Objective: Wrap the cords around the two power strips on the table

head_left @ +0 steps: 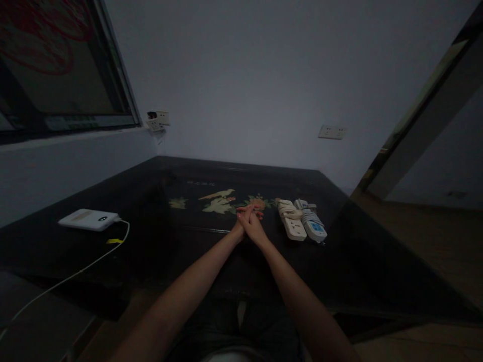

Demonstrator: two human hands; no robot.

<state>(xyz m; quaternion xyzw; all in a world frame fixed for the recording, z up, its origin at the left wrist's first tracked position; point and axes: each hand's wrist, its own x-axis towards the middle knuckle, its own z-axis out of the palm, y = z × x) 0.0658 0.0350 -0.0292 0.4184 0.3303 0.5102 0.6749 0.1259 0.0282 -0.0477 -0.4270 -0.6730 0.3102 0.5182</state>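
Both my arms reach forward over a dark table (158, 251) with a painted bird and flower design (221, 201). My left hand (241, 221) and my right hand (253, 223) are clasped together near the table's middle, fingers interlaced, with nothing visible between them. Just right of the hands lie two power strips: a cream one (292, 220) and a white one (311, 221) with a blue label, each with its cord wound around it.
A white power bank (89, 219) lies at the table's left with a white cable (75, 274) trailing toward me. Wall sockets (158, 120) sit by the window corner, another wall outlet (332, 132) at right. A dark slanted beam (422, 115) rises on the right.
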